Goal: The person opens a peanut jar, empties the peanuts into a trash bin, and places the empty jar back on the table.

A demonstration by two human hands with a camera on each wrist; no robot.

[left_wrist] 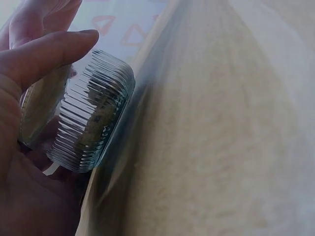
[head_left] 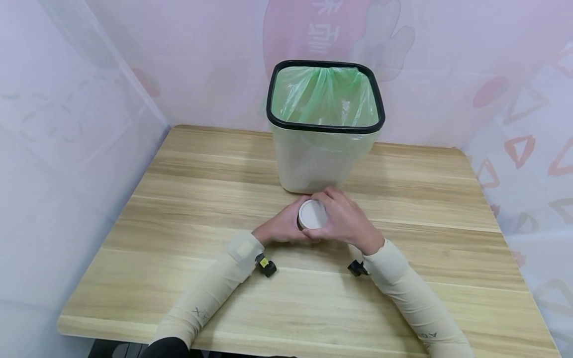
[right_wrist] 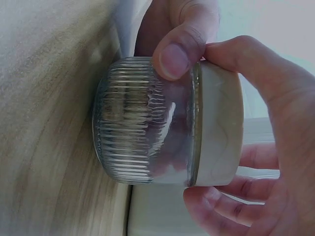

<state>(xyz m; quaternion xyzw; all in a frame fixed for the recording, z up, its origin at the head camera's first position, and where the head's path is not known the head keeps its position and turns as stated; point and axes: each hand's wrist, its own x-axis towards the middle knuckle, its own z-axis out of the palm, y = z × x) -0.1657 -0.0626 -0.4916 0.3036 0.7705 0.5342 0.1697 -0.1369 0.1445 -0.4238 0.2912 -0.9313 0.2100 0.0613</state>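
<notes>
A small clear glass jar (right_wrist: 133, 123) with ribbed sides and a smooth neck stands at the middle of the table. Its pale lid (head_left: 313, 215) sits on top, seen from above in the head view. My left hand (head_left: 284, 222) grips the jar from the left, its thumb (right_wrist: 174, 60) lying along the glass in the right wrist view. Around the lid's edge curl the thumb and fingers of my right hand (head_left: 344, 219). The left wrist view shows the ribbed glass (left_wrist: 98, 113) close to the tabletop.
Just behind the hands stands a pale bin (head_left: 313, 164) with a black rim (head_left: 326, 128) and a green plastic liner (head_left: 324, 97). The wooden table (head_left: 179, 199) is backed by printed cloth (head_left: 206, 64). Small black cameras (head_left: 267, 268) are strapped at both wrists.
</notes>
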